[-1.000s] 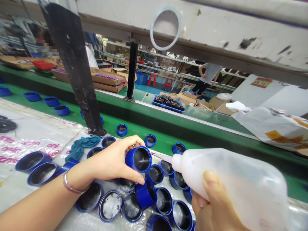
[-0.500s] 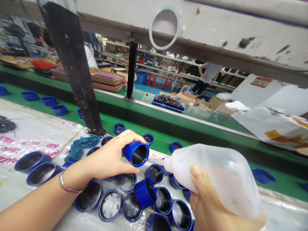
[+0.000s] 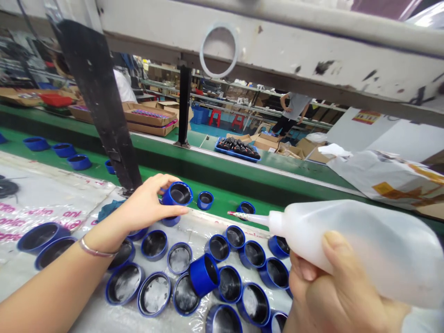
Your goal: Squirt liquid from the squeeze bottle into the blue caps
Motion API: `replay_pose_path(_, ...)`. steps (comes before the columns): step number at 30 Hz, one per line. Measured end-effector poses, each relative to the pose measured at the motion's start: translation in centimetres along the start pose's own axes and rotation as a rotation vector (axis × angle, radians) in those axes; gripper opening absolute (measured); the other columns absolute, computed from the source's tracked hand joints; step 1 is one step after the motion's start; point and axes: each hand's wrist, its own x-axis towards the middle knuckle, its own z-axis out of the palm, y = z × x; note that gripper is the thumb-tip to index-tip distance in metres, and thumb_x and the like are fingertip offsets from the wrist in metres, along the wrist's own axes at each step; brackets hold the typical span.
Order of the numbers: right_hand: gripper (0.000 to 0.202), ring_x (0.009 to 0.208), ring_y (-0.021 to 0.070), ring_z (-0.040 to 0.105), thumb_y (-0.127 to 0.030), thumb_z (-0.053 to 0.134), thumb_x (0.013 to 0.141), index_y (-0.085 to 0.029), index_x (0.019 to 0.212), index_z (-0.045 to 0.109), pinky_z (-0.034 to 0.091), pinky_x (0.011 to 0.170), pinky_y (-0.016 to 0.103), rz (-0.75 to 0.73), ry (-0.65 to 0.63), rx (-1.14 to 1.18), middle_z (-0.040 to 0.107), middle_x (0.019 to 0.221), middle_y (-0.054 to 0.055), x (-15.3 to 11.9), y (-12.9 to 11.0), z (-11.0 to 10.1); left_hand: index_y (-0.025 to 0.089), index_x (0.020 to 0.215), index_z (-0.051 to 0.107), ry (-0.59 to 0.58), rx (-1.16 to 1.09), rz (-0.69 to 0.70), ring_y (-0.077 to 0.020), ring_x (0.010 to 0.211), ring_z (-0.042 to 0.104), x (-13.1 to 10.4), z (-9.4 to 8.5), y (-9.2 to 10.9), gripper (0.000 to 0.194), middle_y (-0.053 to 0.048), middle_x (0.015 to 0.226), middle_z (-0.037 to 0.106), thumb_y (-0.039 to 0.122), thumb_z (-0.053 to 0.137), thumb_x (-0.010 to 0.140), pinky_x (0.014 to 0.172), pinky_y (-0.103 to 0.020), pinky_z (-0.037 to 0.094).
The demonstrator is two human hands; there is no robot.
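My left hand (image 3: 152,201) grips a blue ring-shaped cup (image 3: 177,193) with a black inside, its opening turned up, over the near edge of the green belt. My right hand (image 3: 343,282) is wrapped round a translucent white squeeze bottle (image 3: 360,245). The bottle's thin nozzle (image 3: 248,216) points left, apart from the held cup. Below my hands, several blue cups stand on the plastic-covered table, and one blue cup (image 3: 204,274) lies tilted on top of others.
More blue cups (image 3: 79,162) sit on the green belt (image 3: 222,185). A black post (image 3: 100,92) rises at the left. Behind are a blue tray (image 3: 237,149) of black parts, cardboard boxes (image 3: 149,115) and a standing person (image 3: 294,108). A teal cloth (image 3: 109,209) lies beside my left forearm.
My left hand has moved left and up with the cup, which now faces more upward. The bottle in my right hand has moved right, its nozzle now away from the cup.
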Motion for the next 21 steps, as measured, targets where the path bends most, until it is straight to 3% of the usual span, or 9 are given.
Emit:
replay_pose_path(6, 0.025, 0.035, 0.0068, 0.028, -0.017, 0.073, 0.059, -0.018, 0.073, 0.053, 0.022, 0.032, 0.019, 0.155, -0.008, 0.084, 0.039, 0.052, -0.008, 2.7, -0.7, -0.5, 0.023, 0.118, 0.064, -0.045, 0.128, -0.159, -0.0278, 0.103, 0.072, 2.2, 0.4, -1.3, 0.062, -0.003, 0.109, 0.076, 0.056, 0.078, 0.067, 0.095, -0.037, 0.055)
replay_pose_path(13, 0.028, 0.032, 0.0078, 0.027, -0.031, 0.072, 0.054, -0.017, 0.061, 0.048, 0.019, 0.033, 0.019, 0.252, -0.005, 0.050, 0.039, 0.049, -0.004, 4.5, -0.8, -2.2, 0.016, 0.116, 0.066, -0.139, 0.349, -0.234, -0.0252, 0.097, 0.073, 8.3, 3.1, -2.5, 0.047, -0.006, 0.106, 0.076, 0.030, 0.085, 0.076, 0.089, -0.037, 0.058)
replay_pose_path(17, 0.034, 0.032, 0.0070, 0.027, -0.033, 0.077, 0.055, -0.017, 0.065, 0.049, 0.018, 0.031, 0.019, 0.269, -0.012, 0.069, 0.044, 0.054, -0.004, 4.8, -1.1, -2.6, 0.014, 0.125, 0.067, -0.153, 0.482, -0.284, -0.0256, 0.107, 0.072, 11.6, 5.0, -2.8, 0.039, -0.011, 0.120, 0.073, 0.035, 0.078, 0.094, 0.098, -0.046, 0.058)
replay_pose_path(21, 0.035, 0.032, 0.0066, 0.027, -0.032, 0.078, 0.053, -0.017, 0.065, 0.049, 0.018, 0.031, 0.019, 0.274, -0.023, 0.068, 0.044, 0.054, -0.004, 5.1, -1.2, -2.8, 0.015, 0.133, 0.066, -0.161, 0.563, -0.291, -0.0296, 0.125, 0.067, 13.6, 6.0, -2.5, 0.046, -0.014, 0.138, 0.068, 0.044, 0.074, 0.098, 0.109, -0.051, 0.055)
